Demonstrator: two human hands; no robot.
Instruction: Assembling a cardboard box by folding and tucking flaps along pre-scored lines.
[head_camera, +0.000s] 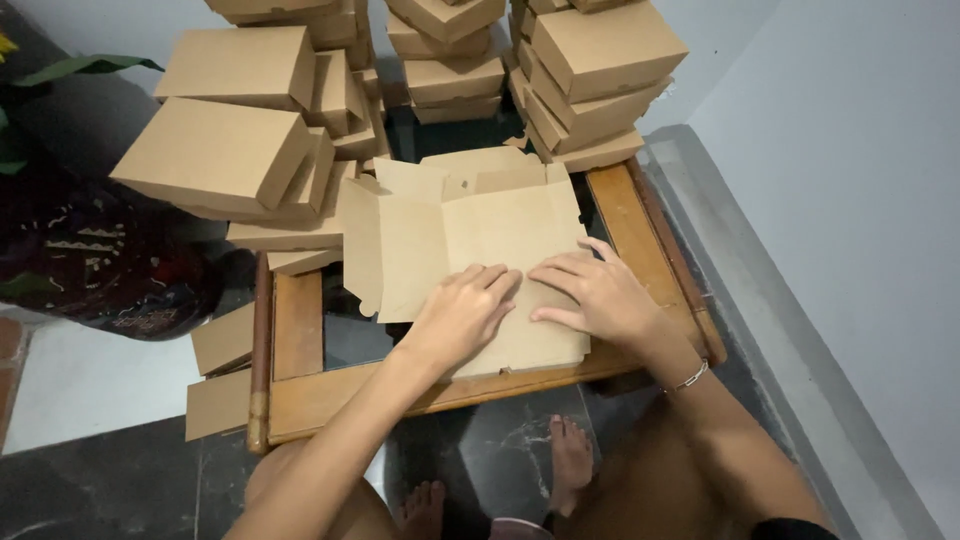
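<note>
Presently catalogued: one flat die-cut cardboard blank (470, 225), brown, unfolded, lying on a small wooden-framed table (300, 325) with a dark glass top, its near edge reaching the table's near rail and its far flaps partly raised. Left hand (460, 312): palm down on the near-middle of the blank, fingers close together and pressed flat, pinching nothing. Right hand (595, 295): just beside it to the right, fingers somewhat spread and laid flat on the card, the fingertips of the two hands almost meeting; a thin bracelet (690, 377) sits at that wrist. Far side of the table: three leaning stacks of folded boxes, the left stack (225, 150), the middle stack (445, 50) and the right stack (595, 70), all irregular, with several boxes jutting well past those beneath. Near left, off the table's edge: a few loose cardboard pieces (220, 370). Bare feet (570, 455) on the dark floor below. Risks, as judged: the left stack overhangs the blank's far-left flap, so lifting that flap or nudging the table could topple boxes onto the work; the right stack leans likewise. Uneven pressure from the two hands could set a crease off its scored line and leave the blank skewed. The blank's near edge rests on the rail, so a push toward the body might slide it off the table.
</note>
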